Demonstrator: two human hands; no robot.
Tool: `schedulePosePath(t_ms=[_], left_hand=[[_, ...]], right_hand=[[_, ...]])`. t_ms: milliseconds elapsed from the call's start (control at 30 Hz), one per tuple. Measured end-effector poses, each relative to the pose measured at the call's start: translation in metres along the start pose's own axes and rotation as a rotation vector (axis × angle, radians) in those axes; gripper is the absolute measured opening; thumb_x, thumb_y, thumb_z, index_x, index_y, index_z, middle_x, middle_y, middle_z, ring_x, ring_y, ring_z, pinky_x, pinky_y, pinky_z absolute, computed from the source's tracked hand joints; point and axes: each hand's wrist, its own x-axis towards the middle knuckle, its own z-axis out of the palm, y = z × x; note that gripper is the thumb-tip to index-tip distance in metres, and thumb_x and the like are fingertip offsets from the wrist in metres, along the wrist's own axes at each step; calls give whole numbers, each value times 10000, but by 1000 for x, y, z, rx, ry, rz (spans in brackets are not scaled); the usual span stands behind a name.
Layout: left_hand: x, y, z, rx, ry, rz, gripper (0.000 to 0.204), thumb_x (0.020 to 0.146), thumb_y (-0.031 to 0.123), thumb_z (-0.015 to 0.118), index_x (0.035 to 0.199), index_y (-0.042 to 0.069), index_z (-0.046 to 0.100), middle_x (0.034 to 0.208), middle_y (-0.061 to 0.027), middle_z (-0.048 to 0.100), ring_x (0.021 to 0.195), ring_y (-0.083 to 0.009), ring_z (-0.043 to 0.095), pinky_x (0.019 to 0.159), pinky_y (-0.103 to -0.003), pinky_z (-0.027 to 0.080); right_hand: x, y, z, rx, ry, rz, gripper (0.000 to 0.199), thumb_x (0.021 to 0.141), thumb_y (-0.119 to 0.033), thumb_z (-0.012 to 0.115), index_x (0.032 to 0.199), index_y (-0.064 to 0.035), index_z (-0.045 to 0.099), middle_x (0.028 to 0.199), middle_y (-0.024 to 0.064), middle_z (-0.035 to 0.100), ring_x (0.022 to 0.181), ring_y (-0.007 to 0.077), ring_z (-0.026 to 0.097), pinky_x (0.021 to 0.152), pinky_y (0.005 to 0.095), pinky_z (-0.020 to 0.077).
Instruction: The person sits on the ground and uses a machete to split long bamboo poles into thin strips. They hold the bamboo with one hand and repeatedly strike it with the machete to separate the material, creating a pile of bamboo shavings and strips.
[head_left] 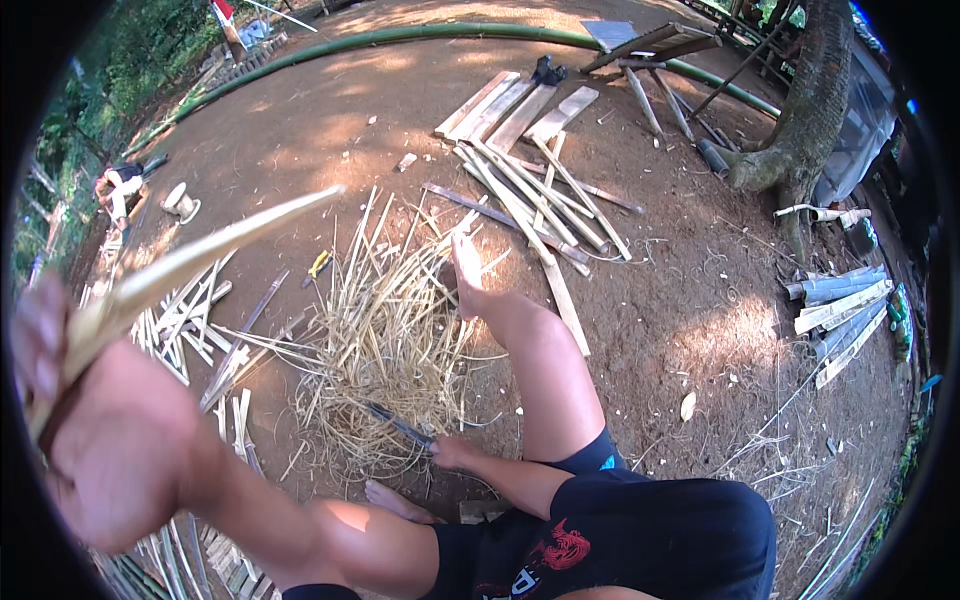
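My left hand [125, 445], raised large and close at the left edge, is closed around a pale split bamboo strip [215, 245]. The strip slants up and right, ending in a narrow tip in mid-air. Low in the middle, my right hand [455, 453] grips the handle of a knife [400, 425] with a long dark blade. That blade points up and left over a heap of curly bamboo shavings [385, 330], which lies on the ground between my legs. Part of the left hand's grip is blurred.
Bamboo slats [530, 200] and flat boards [505, 110] lie ahead on bare soil. Cut strips [185, 325] lie at left, near a yellow-handled tool [318, 266]. Split bamboo pieces [845, 310] are stacked at right, below a tree trunk [810, 110]. A person [122, 185] is at far left.
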Motion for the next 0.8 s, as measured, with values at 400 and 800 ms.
schedulePosePath(t_ms=[400,800], left_hand=[[-226,-29,13,729,-1174,-1029,519,974,366,486,1418,106,417,1492,-184,339,1372,-352,342,1131,-431,292],[-374,196,-183,916,277,-1831,401,990,302,502,1252,4,559,1160,-164,640,1062,-256,621,924,-351,461]], right_hand=[[-19,-21,14,52,-9,-15,542,777,-312,659,1181,11,496,1041,265,637,1006,411,628,853,493,498],[-9,-6,10,47,-29,20,485,787,-254,625,1171,12,495,1084,265,633,1028,411,622,880,479,496]])
